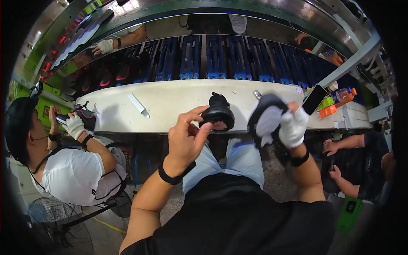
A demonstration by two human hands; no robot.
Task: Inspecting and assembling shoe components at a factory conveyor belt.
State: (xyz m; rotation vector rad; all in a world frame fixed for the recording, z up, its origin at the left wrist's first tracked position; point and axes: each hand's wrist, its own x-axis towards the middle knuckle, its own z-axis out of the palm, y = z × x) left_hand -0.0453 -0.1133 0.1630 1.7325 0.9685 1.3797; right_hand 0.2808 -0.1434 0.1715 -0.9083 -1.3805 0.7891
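"Head view, then: what lies furthest left?"

"A co-worker (74,172) in a white shirt, at the left edge of the frame, with both hands at a dark shoe with red trim (88,117). Right of that, a slim white tool (137,105) lies slantwise on the pale bench (170,95)."

"And the wearer's left hand?"

"The left hand (185,138) is bare and sits just left of the middle of the frame. Its thumb and index finger are parted and curved, with their tips at the left side of a black shoe (218,111). I can't tell whether they grip it or only touch it."

"Where exactly is the shoe?"

"Mid-frame, at the near edge of the bench, its broad end toward the wearer and a pinkish patch showing there."

"What about the right hand?"

"The right hand (294,127), in a white glove with bare fingertips, is right of centre. It's closed on the right side of a dark sole-shaped piece (268,119) with a pale grey middle. The piece is tilted up and blurred, well apart from the black shoe."

"Anything beyond?"

"A phone (315,99) with a dark screen, then an orange-capped bottle (342,96), both toward the upper right. Below them, at the right edge, is another person (369,165) in black."
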